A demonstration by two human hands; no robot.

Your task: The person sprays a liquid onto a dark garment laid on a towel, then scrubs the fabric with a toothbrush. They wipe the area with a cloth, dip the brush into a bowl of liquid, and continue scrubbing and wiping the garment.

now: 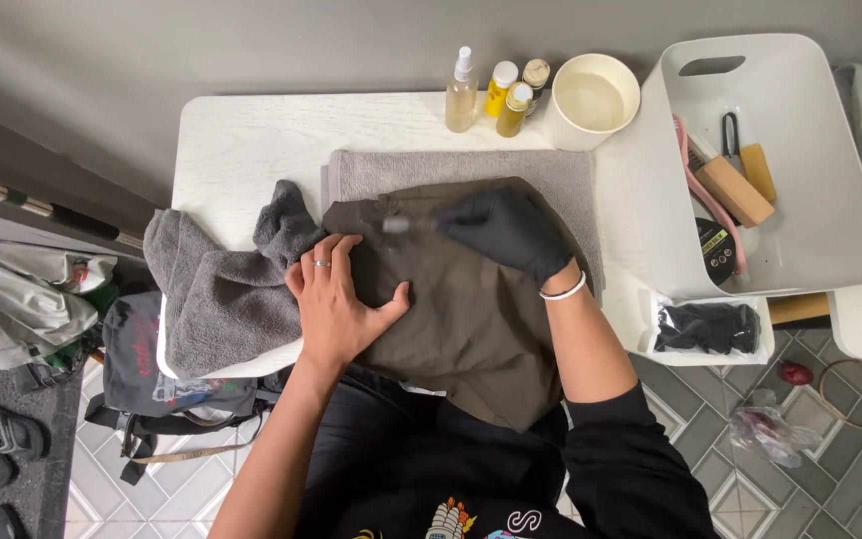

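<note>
A dark brown garment [471, 319] lies spread over a grey towel [451, 170] on a small white table [241, 140]. My bare left hand [336, 294], with a ring on one finger, presses flat on the garment's left part. My right hand [506, 230] wears a black glove and grips a small brush [401, 225], blurred, with its tip on the garment's upper edge. A second grey towel [216, 289] lies crumpled at the table's left and hangs over the edge.
At the table's back stand a spray bottle [461, 92], three small bottles [514, 90] and a cream bowl [593, 100]. A white bin [800, 230] with brushes sits to the right, a small tray of black gloves [705, 327] below it. Bags and shoes lie on the floor left.
</note>
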